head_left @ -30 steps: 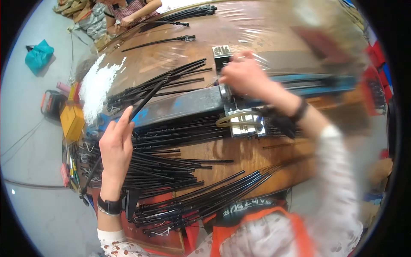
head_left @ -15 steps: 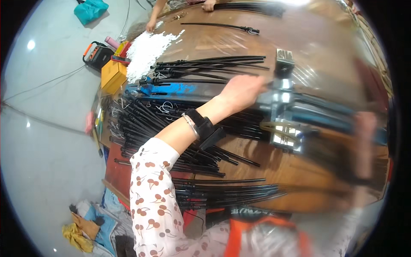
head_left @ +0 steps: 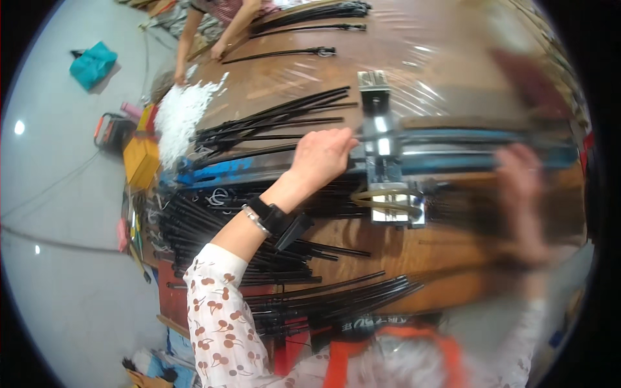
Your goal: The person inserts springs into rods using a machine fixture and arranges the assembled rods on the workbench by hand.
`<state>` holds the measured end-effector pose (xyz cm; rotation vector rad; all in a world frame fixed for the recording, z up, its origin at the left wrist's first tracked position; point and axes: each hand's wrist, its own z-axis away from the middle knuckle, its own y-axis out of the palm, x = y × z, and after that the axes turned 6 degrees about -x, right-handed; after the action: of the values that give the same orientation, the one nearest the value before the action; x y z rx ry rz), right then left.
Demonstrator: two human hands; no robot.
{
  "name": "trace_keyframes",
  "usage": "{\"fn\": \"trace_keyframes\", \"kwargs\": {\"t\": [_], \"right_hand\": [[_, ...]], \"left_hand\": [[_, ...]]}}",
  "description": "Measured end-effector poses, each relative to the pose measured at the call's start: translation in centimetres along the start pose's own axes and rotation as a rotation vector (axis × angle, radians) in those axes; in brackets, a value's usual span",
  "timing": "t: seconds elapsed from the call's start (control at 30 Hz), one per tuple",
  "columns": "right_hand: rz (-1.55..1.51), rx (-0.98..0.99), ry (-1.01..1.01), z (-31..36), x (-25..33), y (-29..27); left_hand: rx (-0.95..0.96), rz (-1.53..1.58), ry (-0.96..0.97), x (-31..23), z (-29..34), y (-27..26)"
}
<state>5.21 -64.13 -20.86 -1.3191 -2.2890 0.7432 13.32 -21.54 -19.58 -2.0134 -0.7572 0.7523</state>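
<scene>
My left hand (head_left: 323, 155) is closed around a slim black rod (head_left: 262, 152), just left of a shiny metal clamp-like fixture (head_left: 384, 145). Its wrist wears a black strap and a bracelet. My right hand (head_left: 521, 171) is smeared by motion over the right part of a long blue-grey rail (head_left: 466, 154), so its fingers cannot be read. The rail runs crosswise under the fixture. A yellowish hose (head_left: 388, 194) loops around the fixture's near end. Many black rods with knobby ends (head_left: 194, 220) lie heaped on the near left.
Another bundle of black rods (head_left: 343, 299) lies along the near edge. Beyond the rail are more black rods (head_left: 278, 116) and a pile of small white pieces (head_left: 181, 119), touched by another person's hand (head_left: 180, 76). A yellow box (head_left: 141, 161) stands at the left edge.
My right hand has moved away from me, up to the rail, and slightly left. My left hand remains closed beside the fixture. The whole view has shifted, with the scene sliding left.
</scene>
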Motion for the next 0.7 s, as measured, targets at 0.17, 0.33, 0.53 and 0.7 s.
{"fn": "trace_keyframes", "kwargs": {"t": [0.17, 0.33, 0.53, 0.7], "right_hand": [[-0.048, 0.159, -0.107, 1.4, 6.6, 0.6], [-0.12, 0.174, -0.021, 0.7, 7.3, 1.6], [-0.374, 0.288, 0.088, 0.2, 8.3, 4.2], [-0.617, 0.234, 0.186, 1.3, 7.6, 6.9]], "left_hand": [[0.026, -0.127, -0.121, -0.2, -0.2, -0.1], [0.065, -0.096, -0.123, -0.5, -0.3, -0.2], [0.089, -0.101, -0.119, -1.0, -0.2, -0.4], [-0.062, -0.101, 0.024, 0.1, 0.8, 0.3]]}}
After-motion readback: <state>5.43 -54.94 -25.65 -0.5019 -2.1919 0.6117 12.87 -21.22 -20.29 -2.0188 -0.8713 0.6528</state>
